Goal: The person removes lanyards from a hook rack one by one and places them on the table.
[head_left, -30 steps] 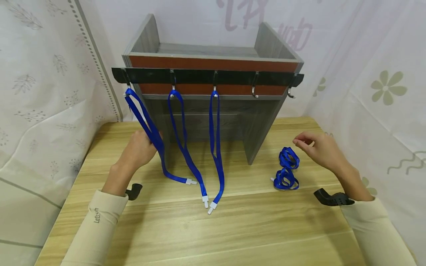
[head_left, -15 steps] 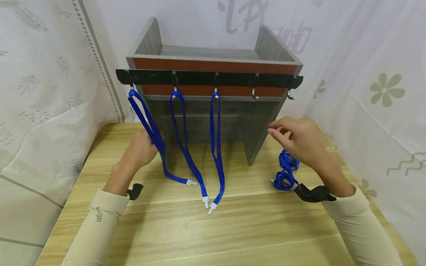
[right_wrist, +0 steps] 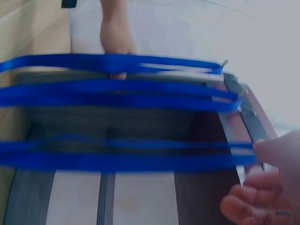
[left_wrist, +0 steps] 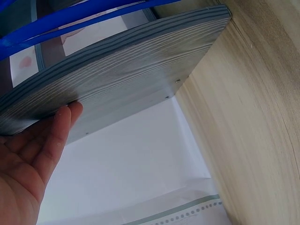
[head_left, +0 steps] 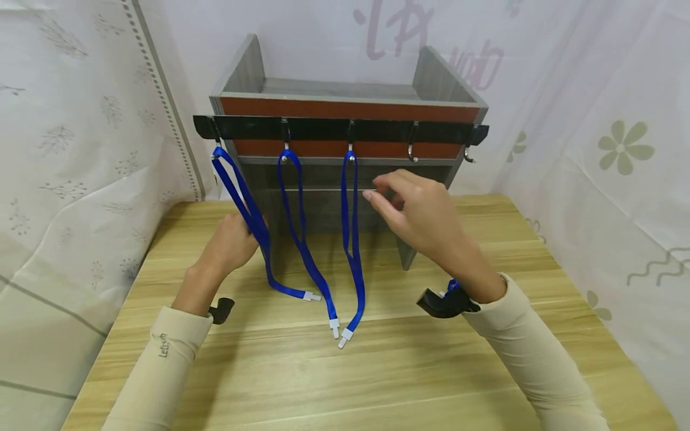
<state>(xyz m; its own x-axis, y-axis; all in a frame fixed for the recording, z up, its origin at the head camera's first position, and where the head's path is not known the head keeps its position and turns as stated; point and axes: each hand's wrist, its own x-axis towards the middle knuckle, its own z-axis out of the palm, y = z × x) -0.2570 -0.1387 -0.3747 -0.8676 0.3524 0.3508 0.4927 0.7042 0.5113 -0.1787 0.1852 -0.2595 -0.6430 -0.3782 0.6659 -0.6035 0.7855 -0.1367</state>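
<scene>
Three blue lanyards hang from hooks on the black hook rail (head_left: 318, 128) of a grey wooden shelf: the left lanyard (head_left: 257, 230), the middle lanyard (head_left: 311, 263) and the right lanyard (head_left: 353, 261). White clips at their lower ends lie on the table. My left hand (head_left: 229, 242) holds the front edge of the shelf's left side panel (left_wrist: 126, 70), fingers against its outer face. Just right of the right lanyard hovers my right hand (head_left: 426, 215), fingers loosely bent, holding nothing. Coiled blue lanyards (head_left: 453, 285) are mostly hidden behind the right wrist.
Two bare hooks, one being the inner hook (head_left: 412, 152) and one the end hook (head_left: 469, 155), are at the rail's right. The wooden table (head_left: 334, 383) carries the shelf. Patterned cloth (head_left: 97, 120) stands behind and at both sides. Each wrist wears a black camera mount (head_left: 444, 303).
My right hand has moved left from above the coiled lanyards to beside the right hanging lanyard. My left hand keeps its place on the panel. The head view has shifted slightly.
</scene>
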